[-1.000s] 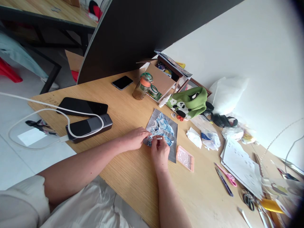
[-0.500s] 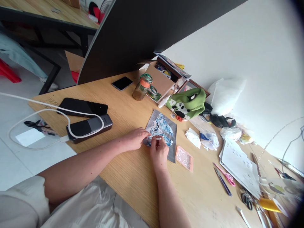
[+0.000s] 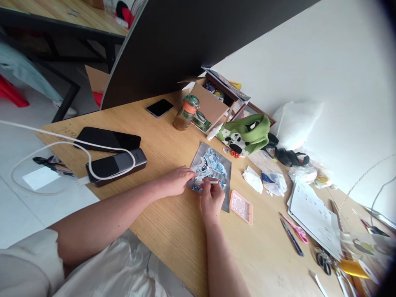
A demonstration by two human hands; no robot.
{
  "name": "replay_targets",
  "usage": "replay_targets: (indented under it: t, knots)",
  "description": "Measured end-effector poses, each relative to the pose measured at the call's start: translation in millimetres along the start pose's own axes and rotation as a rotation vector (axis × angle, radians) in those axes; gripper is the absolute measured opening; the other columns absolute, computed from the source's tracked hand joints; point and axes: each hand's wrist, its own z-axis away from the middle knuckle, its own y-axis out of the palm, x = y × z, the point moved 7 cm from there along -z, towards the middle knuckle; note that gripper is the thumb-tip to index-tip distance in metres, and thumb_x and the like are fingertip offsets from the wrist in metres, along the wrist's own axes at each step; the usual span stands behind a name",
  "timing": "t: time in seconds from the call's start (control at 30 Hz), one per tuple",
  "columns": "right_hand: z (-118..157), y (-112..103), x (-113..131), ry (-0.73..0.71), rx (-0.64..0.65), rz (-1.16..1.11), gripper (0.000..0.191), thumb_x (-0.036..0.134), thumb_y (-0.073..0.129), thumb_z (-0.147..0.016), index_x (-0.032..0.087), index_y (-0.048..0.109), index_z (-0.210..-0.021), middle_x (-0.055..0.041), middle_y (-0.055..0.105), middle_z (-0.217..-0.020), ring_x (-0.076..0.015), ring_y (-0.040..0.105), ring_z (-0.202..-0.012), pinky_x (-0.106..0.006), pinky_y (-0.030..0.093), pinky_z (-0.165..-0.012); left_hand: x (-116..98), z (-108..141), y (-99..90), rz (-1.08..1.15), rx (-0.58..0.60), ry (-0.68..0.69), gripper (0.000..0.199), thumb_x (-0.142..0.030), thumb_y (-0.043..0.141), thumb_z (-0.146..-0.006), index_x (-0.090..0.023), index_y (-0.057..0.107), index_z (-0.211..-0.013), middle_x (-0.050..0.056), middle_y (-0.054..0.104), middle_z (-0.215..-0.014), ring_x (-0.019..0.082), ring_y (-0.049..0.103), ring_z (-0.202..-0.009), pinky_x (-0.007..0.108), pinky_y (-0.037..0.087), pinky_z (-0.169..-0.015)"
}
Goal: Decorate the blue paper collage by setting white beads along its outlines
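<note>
A grey sheet [image 3: 227, 198] with a blue and white picture studded with small shiny beads lies on the wooden table. My right hand [image 3: 213, 202] is over its lower part, pinching a thin white pen [image 3: 213, 182] that lies nearly level, its tip pointing left. At the sheet's left edge rests my left hand [image 3: 178, 181], fingers bunched and fingertips on the picture close to the pen tip. Whether those fingers hold anything small is hidden. Right of the sheet is a shallow pink tray [image 3: 241, 207] with tiny pale beads in it.
Behind the sheet stand a bottle [image 3: 186, 112], a cardboard box [image 3: 210, 101] and a green panda bag [image 3: 246, 134]. A power bank [image 3: 116, 167] with a white cable and two phones are at left. Crumpled tissue [image 3: 253, 179], pink scissors [image 3: 298, 232] and papers [image 3: 314, 218] lie right.
My right hand has shifted slightly to the right with the pen, which now lies more level and shows more of its length. My left hand stays in place.
</note>
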Motion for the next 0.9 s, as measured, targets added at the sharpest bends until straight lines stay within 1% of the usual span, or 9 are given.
replay_targets:
  t: [0.17,0.27,0.4,0.53,0.67,0.8,0.9]
  knots:
    - [-3,-4,-8,0.086,-0.016,-0.088,0.029,0.043,0.053,-0.087,0.018,0.062,-0.075,0.0006,0.062,-0.060,-0.0147,0.056,-0.055,-0.025,0.041,-0.056,2,0,1.3,-0.004,-0.006,0.000,0.045,0.008,0.052,-0.079,-0.012,0.062,-0.118,0.009,0.068,-0.115,0.023,0.061,-0.111,0.033,0.048,-0.100]
    - [-4,-7,-8,0.084,-0.019,-0.117,0.028,0.042,0.054,-0.086,0.018,0.061,-0.073,0.0005,0.062,-0.062,-0.0151,0.057,-0.058,-0.025,0.042,-0.057,2,0,1.2,-0.007,-0.004,0.005,0.046,0.009,0.052,-0.078,-0.012,0.062,-0.118,0.009,0.068,-0.115,0.023,0.061,-0.111,0.033,0.048,-0.100]
    - [-5,-9,-7,0.082,0.010,-0.101,0.028,0.041,0.053,-0.086,0.018,0.063,-0.074,0.0005,0.062,-0.061,-0.0149,0.058,-0.056,-0.025,0.042,-0.057,1,0,0.6,-0.018,-0.004,0.011,0.044,0.008,0.053,-0.078,-0.011,0.063,-0.117,0.010,0.068,-0.114,0.023,0.061,-0.110,0.033,0.049,-0.099]
    - [-6,-13,-6,0.054,0.029,-0.068,0.026,0.038,0.053,-0.087,0.018,0.063,-0.074,0.0007,0.062,-0.060,-0.0150,0.059,-0.056,-0.025,0.042,-0.057,0,-1,0.9,-0.032,-0.001,0.018,0.042,0.007,0.054,-0.079,-0.012,0.065,-0.115,0.009,0.068,-0.111,0.023,0.061,-0.107,0.033,0.049,-0.098]
    - [-4,-14,-2,0.017,0.043,-0.032,0.029,0.041,0.053,-0.089,0.018,0.063,-0.075,0.0001,0.063,-0.061,-0.0151,0.059,-0.056,-0.025,0.042,-0.056,-1,-1,0.9,-0.040,-0.003,0.026,0.042,0.007,0.054,-0.079,-0.013,0.065,-0.114,0.008,0.068,-0.109,0.023,0.061,-0.106,0.032,0.049,-0.097]
    - [-1,-12,5,-0.024,0.029,-0.003,0.031,0.044,0.051,-0.090,0.018,0.061,-0.076,0.0007,0.063,-0.059,-0.0141,0.057,-0.052,-0.025,0.043,-0.055,-1,-1,0.4,-0.042,-0.002,0.029,0.042,0.007,0.054,-0.079,-0.013,0.066,-0.114,0.008,0.069,-0.109,0.023,0.061,-0.106,0.033,0.049,-0.097]
    - [0,-6,10,-0.069,0.029,0.022,0.031,0.042,0.048,-0.092,0.018,0.061,-0.077,0.0001,0.064,-0.061,-0.0136,0.056,-0.051,-0.025,0.042,-0.055,-1,0,0.1,-0.038,-0.002,0.026,0.041,0.007,0.053,-0.080,-0.012,0.065,-0.114,0.009,0.068,-0.111,0.023,0.061,-0.107,0.033,0.049,-0.097]
